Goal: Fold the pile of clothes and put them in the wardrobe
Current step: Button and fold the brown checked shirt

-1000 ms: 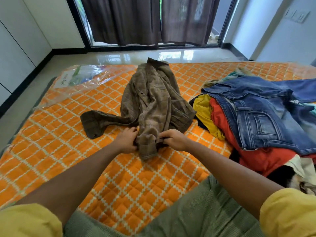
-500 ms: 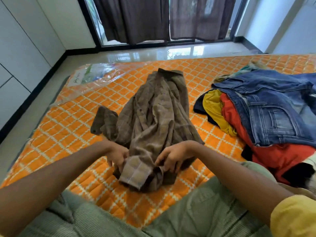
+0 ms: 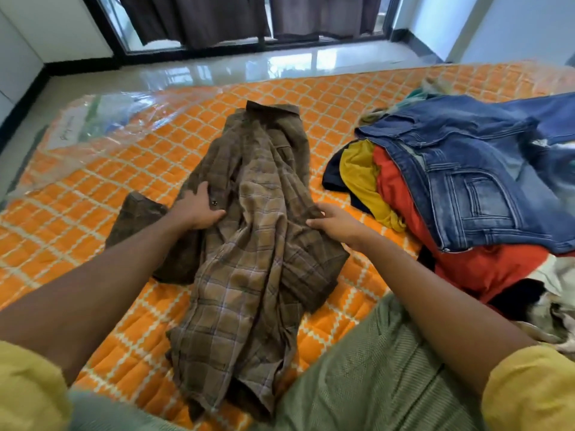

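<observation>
**Mia:** While the green trousers (image 3: 373, 368) sit closest, what lies just past them?

**Tom:** A brown checked shirt (image 3: 249, 275). It lies crumpled on the orange bed (image 3: 93, 244), collar at the far end.

**Mia:** What do the hands do?

**Tom:** The left hand (image 3: 196, 209) lies flat on the shirt's left side, fingers straight and loose. The right hand (image 3: 337, 227) is at its right side, fingers curled, pinching the cloth.

**Mia:** And further off?

**Tom:** A pile of clothes (image 3: 435, 231) lies to the right: blue jeans (image 3: 482, 181) on top, red cloth (image 3: 460, 269) and yellow cloth (image 3: 361, 172) under. Behind come clear plastic (image 3: 102, 119) on the bed, a shiny floor (image 3: 217, 70), dark curtains (image 3: 202, 17).
</observation>
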